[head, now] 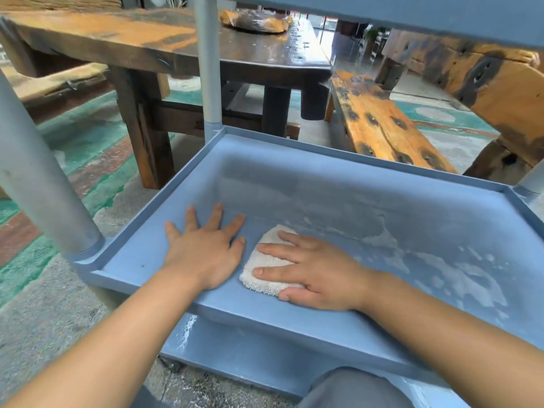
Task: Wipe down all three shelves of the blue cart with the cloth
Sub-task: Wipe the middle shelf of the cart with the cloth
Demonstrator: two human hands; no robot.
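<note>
- Right hand (318, 272) flat, fingers straight, presses cloth (265, 260) on middle shelf (323, 195), left part.
- Left hand (203, 254) spread flat just beside, holds nothing.
- White residue (441, 272) at right: shelf 2 of 3 probably unfinished; bottom shelf (235, 346) streaked.

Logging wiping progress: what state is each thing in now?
middle shelf: whitish smears on its right part
bottom shelf: white streak near left end
cloth: lying on middle shelf, pressed from above
left hand: flat, fingers spread, on middle shelf
right hand: fingers straight, pressing cloth
</note>
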